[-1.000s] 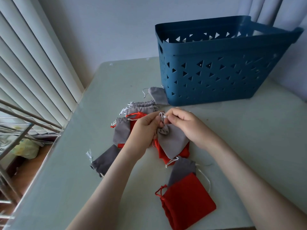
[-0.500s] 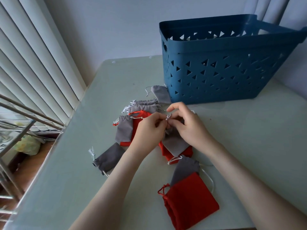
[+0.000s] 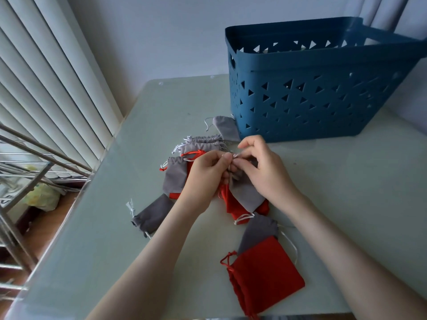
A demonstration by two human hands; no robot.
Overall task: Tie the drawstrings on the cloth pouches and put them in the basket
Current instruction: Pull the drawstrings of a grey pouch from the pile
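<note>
Grey pouch [image 3: 246, 192], head view: I see it held over the red pouches mid-table, left hand [image 3: 205, 179] and right hand [image 3: 265, 174] pinching its white drawstring [image 3: 233, 158]. Knot apparently unfinished; fingers hide it. Next: cinch tight, then lift into blue basket [image 3: 323, 100].

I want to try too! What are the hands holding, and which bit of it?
Both hands, left hand and right hand, hold a grey pouch by its white strings at the gathered top, pinched in the fingers.

Pale glass-topped table [image 3: 115, 204] by a blue-grey wall [image 3: 161, 31] — white vertical blinds [image 3: 46, 77] left, daylit.
</note>
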